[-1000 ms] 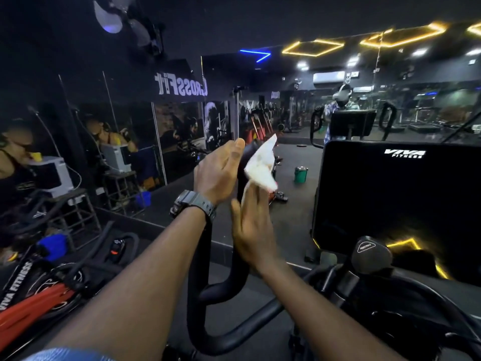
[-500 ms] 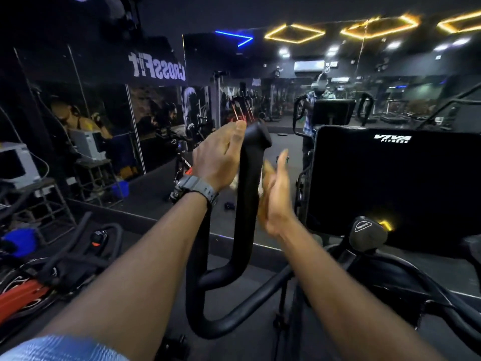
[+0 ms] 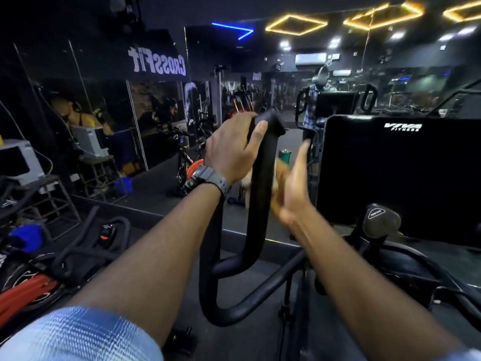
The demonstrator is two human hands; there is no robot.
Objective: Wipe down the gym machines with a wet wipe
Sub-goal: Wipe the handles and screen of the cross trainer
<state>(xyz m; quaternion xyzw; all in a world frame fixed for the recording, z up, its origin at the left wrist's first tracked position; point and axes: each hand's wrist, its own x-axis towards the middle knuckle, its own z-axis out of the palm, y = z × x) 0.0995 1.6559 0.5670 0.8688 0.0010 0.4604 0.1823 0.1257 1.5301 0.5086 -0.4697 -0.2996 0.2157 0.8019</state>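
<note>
The wipe [image 3: 279,169] shows only as a pale blurred patch pressed against the right side of the handlebar [image 3: 260,194], the upright black bar at the middle of the view, about halfway up it. The right hand [image 3: 292,188] lies flat against that patch with fingers straight and pointing to 12 o'clock, pressing the wipe on the bar, not curling round it. The left hand [image 3: 233,149] grasps the top of the same bar, fingers wrapped over its capped end, a watch [image 3: 209,178] on the wrist. At 3 o'clock from the bar stands the machine's dark screen [image 3: 400,175], with a round knob [image 3: 381,220] below it at about 4 o'clock. At 9 o'clock a mirror wall [image 3: 104,113] reflects other bikes, and a green can [image 3: 285,155] stands on the floor beyond the bar. As for progress, I judge the job to be at an early stage: the wipe is working this one bar, and no frame shows whether any surface is already clean. The lower loop of the bar, the screen, the knob and the neighbouring machines all appear left to do.
</note>
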